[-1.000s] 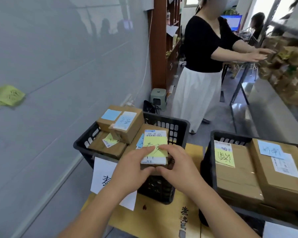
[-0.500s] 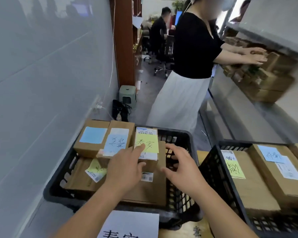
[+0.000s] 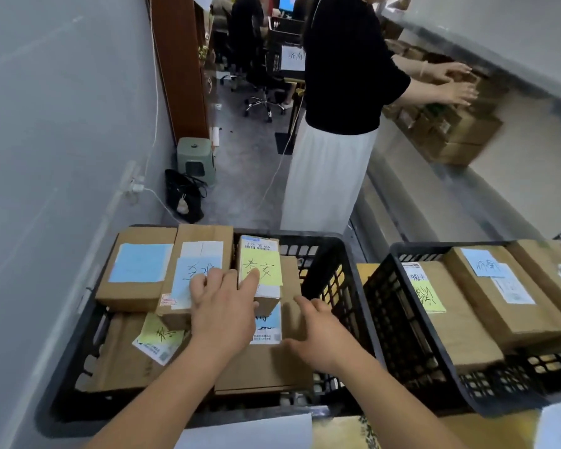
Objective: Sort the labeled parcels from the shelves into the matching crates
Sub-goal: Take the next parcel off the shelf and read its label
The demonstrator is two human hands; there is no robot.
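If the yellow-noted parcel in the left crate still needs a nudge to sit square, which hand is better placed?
Probably the left hand: its fingertips already rest on the yellow-noted parcel. The right hand hovers open beside it, over the flat box below, touching nothing clearly.

Two black slatted crates stand side by side, apart, on a yellowish wooden table (image 3: 366, 272): the left crate (image 3: 334, 254) by the grey wall, the right crate (image 3: 399, 315) beside it. White paper signs (image 3: 250, 431) lie at the table's near edge in front of each crate. Both crates hold brown cardboard parcels (image 3: 463, 322) with paper labels.
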